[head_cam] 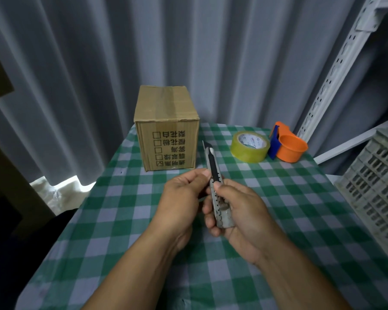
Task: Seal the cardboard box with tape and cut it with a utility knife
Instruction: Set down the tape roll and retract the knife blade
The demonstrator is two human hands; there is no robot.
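A brown cardboard box (166,128) stands at the far side of the table, flaps closed, a tape strip along its top seam, printed characters on its near face. Both hands hold a grey utility knife (213,166) above the table's middle, its blade tip out and pointing toward the box. My right hand (240,211) wraps the handle with the thumb on the slider. My left hand (184,198) pinches the knife's body from the left. A roll of yellowish clear tape (250,147) lies to the right of the box.
A green-and-white checked cloth (121,220) covers the table. An orange and blue tape dispenser (287,145) sits beside the roll. A grey plastic crate (376,182) stands at the right edge. Grey curtains hang behind; a white slotted rack post (336,63) rises at the right.
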